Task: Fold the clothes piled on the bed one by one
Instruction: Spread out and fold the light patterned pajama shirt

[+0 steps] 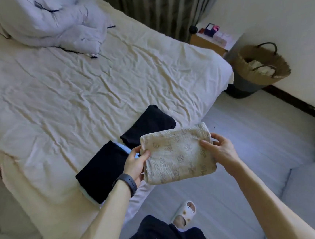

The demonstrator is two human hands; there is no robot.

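Left hand (135,164): grips the left edge of the folded beige garment (176,154), thumb on top, fingers curled underneath; a dark wristband (127,183) sits on the wrist.
Right hand (220,149): pinches the garment's right edge, thumb on top, fingers curled behind.
Folded beige garment: crinkled cloth with a small printed pattern, folded to a rectangle, held in the air between both hands over the bed's near corner.
Near dark garment (100,174): folded, lying on the bed (74,88) by the left hand, with light blue cloth (123,148) showing at its far edge.
Far dark garment (149,123): folded, on the bed just beyond the first, partly hidden by the beige one.
Bed: cream sheet, heavily creased.
Duvet (49,24): white, bunched at the far end.
Woven basket (262,66): on the floor past the bed, against the wall.
Nightstand (208,42): beside the curtain (162,6), small items on top.
Slipper (184,212): white, on the person's foot.
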